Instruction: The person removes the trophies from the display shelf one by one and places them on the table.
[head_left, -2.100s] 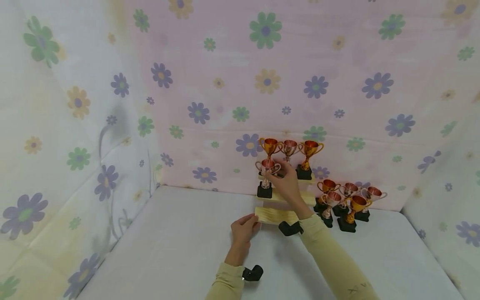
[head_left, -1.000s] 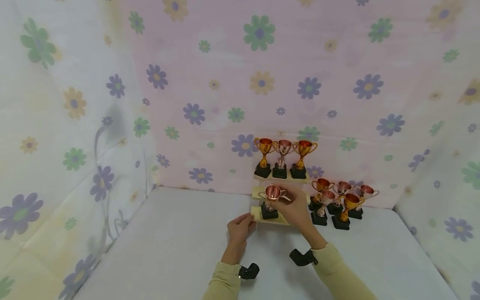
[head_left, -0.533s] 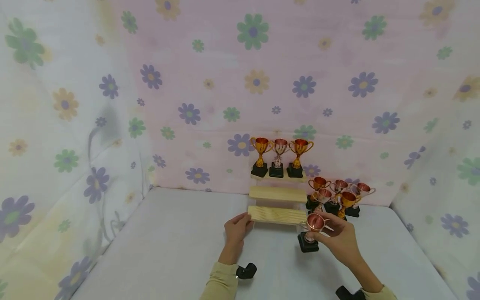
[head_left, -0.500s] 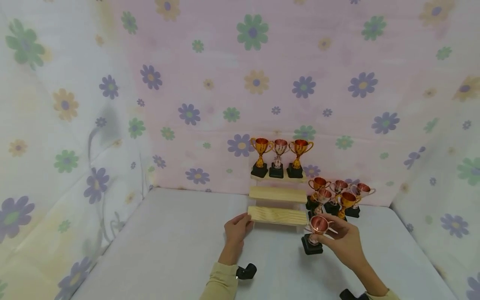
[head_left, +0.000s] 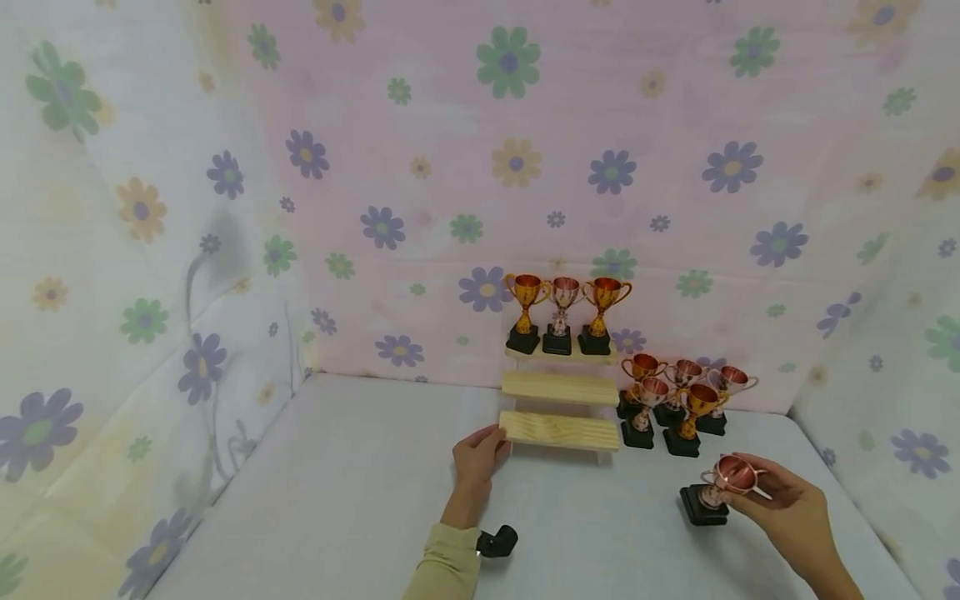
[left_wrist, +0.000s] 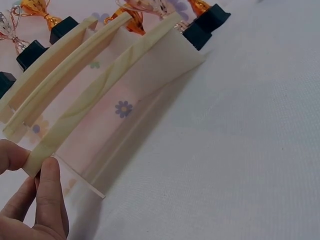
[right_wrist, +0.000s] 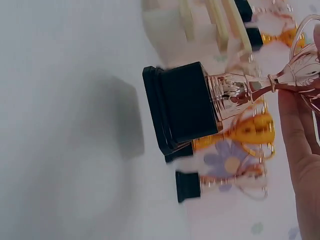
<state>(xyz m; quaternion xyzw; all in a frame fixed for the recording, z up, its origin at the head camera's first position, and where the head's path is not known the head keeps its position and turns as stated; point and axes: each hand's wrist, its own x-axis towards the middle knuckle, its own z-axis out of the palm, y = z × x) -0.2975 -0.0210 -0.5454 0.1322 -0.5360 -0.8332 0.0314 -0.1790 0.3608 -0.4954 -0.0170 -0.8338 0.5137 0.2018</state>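
My right hand (head_left: 795, 517) holds a rose-gold trophy cup (head_left: 707, 505) by its bowl and stem, over the right part of the table. In the right wrist view, the black base (right_wrist: 185, 105) of that trophy hangs apart from its shadow on the cloth. My left hand (head_left: 476, 462) pinches the left end of the lowest board (head_left: 558, 430) of a three-step wooden stand, thumb and fingers on either side of the board. On the top step stand a gold trophy (head_left: 524, 330), a rose-gold trophy (head_left: 558, 332) and another gold trophy (head_left: 597, 332). The middle board (head_left: 558, 387) is bare.
Right of the stand, several gold and rose-gold trophies crowd together, with a gold trophy (head_left: 692, 421) and a rose-gold trophy (head_left: 642, 417) in front. A flowered cloth wall (head_left: 420, 300) rises behind the white table (head_left: 360, 492).
My right hand has carried the rose-gold trophy down from in front of the stand's upper steps, then right, away past the stand. My left hand keeps its pinch on the lowest board.
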